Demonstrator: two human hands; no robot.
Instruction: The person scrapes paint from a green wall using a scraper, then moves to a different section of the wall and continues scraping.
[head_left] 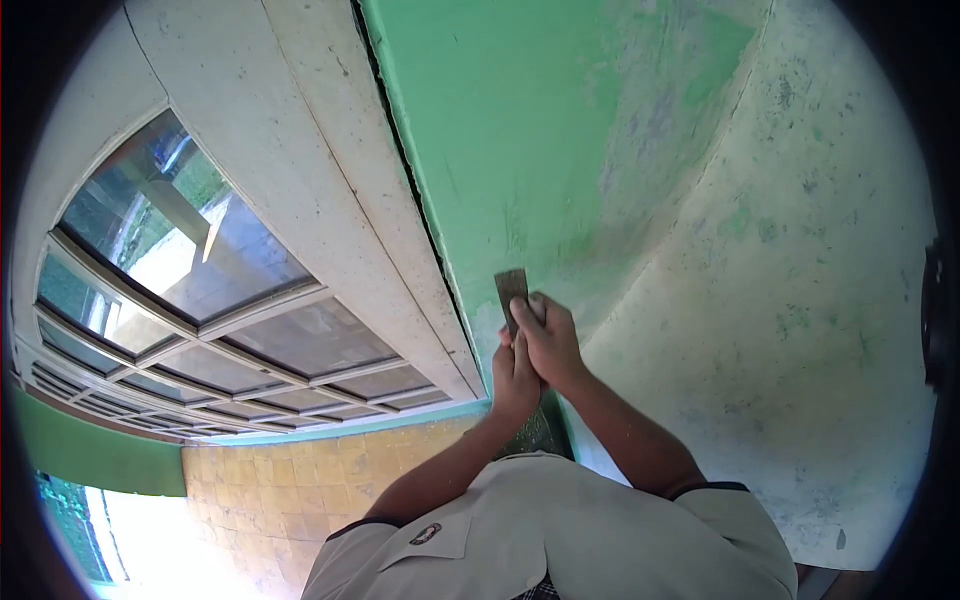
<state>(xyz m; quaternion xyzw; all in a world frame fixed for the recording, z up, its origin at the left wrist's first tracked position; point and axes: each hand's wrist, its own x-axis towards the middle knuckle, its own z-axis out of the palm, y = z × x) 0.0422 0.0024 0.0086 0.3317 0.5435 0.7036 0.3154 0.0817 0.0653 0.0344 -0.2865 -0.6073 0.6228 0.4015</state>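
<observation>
A scraper with a flat, dull brownish blade (511, 290) points up along the green wall (500, 150). My right hand (548, 340) is closed around it, the thumb pressed on the blade's lower part. Just below and to the left, my left hand (516, 382) is closed together with the right one at the grip. The handle is hidden inside my hands. The blade lies at or very close to the painted surface; whether its edge touches cannot be made out. Toward the right, the green paint gives way to grey and whitish worn patches (660, 110).
To the left runs a white wooden frame with glass panes (270, 340), a dark gap (400, 150) separating it from the green wall. A pale, stained wall surface (780, 330) meets the green one at a corner on the right. Yellowish tiles (300, 490) show at lower left.
</observation>
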